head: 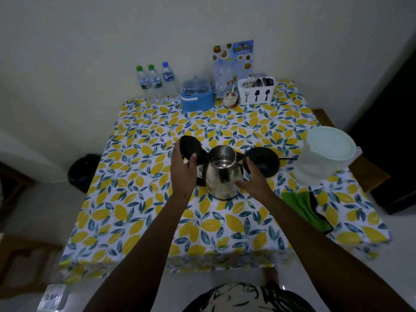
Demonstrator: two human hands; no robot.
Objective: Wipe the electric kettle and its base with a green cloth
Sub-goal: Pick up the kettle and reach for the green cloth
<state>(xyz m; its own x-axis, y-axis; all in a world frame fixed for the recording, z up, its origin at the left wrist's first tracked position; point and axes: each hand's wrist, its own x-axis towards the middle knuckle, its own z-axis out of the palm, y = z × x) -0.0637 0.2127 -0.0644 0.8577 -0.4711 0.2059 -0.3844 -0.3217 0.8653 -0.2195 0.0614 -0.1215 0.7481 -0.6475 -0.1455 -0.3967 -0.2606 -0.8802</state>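
A steel electric kettle stands on the lemon-print tablecloth at the table's middle, its black lid swung open to the left. My left hand grips the black handle and lid on the kettle's left side. My right hand rests flat against the kettle's right wall, fingers spread. The round black base lies just behind and right of the kettle, its cord running right. A green cloth lies flat on the table to the right of my right forearm, untouched.
A large translucent lidded tub stands at the right edge. Along the back wall are three water bottles, a blue container, a jar, a cutlery caddy and a menu card. A dark bin sits left of the table.
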